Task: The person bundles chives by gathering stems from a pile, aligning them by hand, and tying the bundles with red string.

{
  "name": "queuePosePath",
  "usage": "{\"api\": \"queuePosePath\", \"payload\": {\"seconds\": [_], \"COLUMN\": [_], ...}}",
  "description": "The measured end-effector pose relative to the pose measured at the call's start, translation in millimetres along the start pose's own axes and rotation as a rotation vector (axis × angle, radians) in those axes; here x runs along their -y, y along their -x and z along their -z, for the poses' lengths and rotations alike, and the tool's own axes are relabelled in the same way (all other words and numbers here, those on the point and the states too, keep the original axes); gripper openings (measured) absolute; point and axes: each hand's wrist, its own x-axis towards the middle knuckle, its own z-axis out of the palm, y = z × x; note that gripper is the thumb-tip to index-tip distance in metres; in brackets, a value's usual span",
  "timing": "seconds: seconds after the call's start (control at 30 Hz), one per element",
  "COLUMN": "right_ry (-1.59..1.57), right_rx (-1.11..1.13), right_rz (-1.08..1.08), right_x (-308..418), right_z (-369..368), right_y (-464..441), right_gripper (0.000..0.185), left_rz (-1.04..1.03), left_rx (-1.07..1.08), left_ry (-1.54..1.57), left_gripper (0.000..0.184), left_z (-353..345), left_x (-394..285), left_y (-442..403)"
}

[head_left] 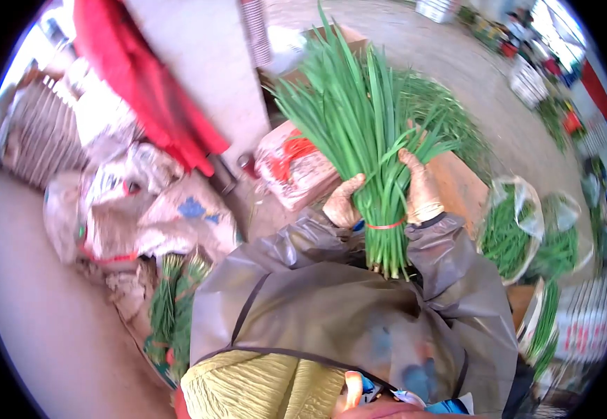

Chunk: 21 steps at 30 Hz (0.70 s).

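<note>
A thick bunch of garlic chives (369, 133), with long flat green leaves, stands in front of my chest, leaves fanning away from me. A red band (386, 225) circles it near the pale cut stem ends. My left hand (344, 201), in a dirty tan glove, wraps round the bunch's left side just above the band. On the other side my right hand (420, 185), gloved alike, grips the bunch with its thumb up along the leaves. The fingers of both hands are partly hidden behind the leaves.
Loose greens (443, 112) lie heaped behind the bunch, by a brown board (457, 188). Bags of greens (509, 230) stand at right, near stacked white crates (589, 318). A pink-white package (293, 167), a red cloth (143, 77), sacks (157, 202) and tied bundles (167, 300) are at left.
</note>
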Motion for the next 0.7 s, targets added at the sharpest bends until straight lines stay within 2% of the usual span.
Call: {"api": "queuePosePath", "payload": {"seconds": [0.07, 0.1, 0.13, 0.17, 0.2, 0.23, 0.27, 0.33, 0.4, 0.43, 0.47, 0.5, 0.53, 0.57, 0.6, 0.7], "right_ry": [0.236, 0.574, 0.989, 1.399, 1.18, 0.963, 0.896, 1.133, 1.075, 1.194, 1.343, 1.371, 1.295, 1.184, 1.184, 1.113], "right_rx": [0.115, 0.262, 0.309, 0.367, 0.361, 0.364, 0.395, 0.515, 0.388, 0.31, 0.232, 0.192, 0.102, 0.058, 0.045, -0.104], "right_rz": [0.143, 0.213, 0.231, 0.281, 0.303, 0.327, 0.17, 0.13, -0.151, -0.198, -0.304, -0.348, -0.476, -0.546, -0.566, -0.673], "right_x": [-18, -23, -10, 4, -1, -6, -9, -3, -1, 5, 12, 14, 17, 18, 19, 21], "right_z": [-14, 8, -10, -29, -32, -35, -9, 49, 120, 147, 178, 229, 267, 316, 338, 373], "right_y": [-11, -35, -33, -32, -35, -39, -64, -105, -133, -133, -132, -139, -138, -139, -128, -89], "right_gripper": [0.038, 0.039, 0.04, 0.041, 0.039, 0.037, 0.033, 0.036, 0.039, 0.038, 0.037, 0.033, 0.031, 0.03, 0.03, 0.032], "left_rz": [-0.147, -0.157, -0.175, -0.621, -0.969, -0.777, -0.575, -0.66, -0.877, -1.068, -1.024, -1.173, -1.143, -1.235, -1.275, -1.292], "left_rx": [0.034, -0.032, -0.109, -0.213, -0.337, -0.385, -0.367, -0.469, -0.612, -0.73, -0.782, -0.933, -1.147, -1.176, -1.181, -1.321], "left_ry": [-0.024, -0.006, 0.02, -0.666, -1.392, -0.668, 0.06, 0.165, 0.05, -0.126, 0.046, -0.064, 0.096, 0.063, 0.154, 0.178], "left_gripper": [0.048, 0.046, 0.044, 0.042, 0.041, 0.042, 0.043, 0.047, 0.052, 0.057, 0.053, 0.05, 0.051, 0.05, 0.05, 0.048], "left_z": [-13, -5, 8, 26, 46, 46, 37, 25, 59, 126, 137, 152, 148, 191, 171, 197], "left_x": [-12, -18, -28, -33, -41, -67, -94, -134, -164, -183, -190, -194, -197, -202, -193, -191], "left_y": [12, 16, 22, 32, 47, 61, 72, 128, 177, 209, 248, 276, 308, 354, 369, 422]}}
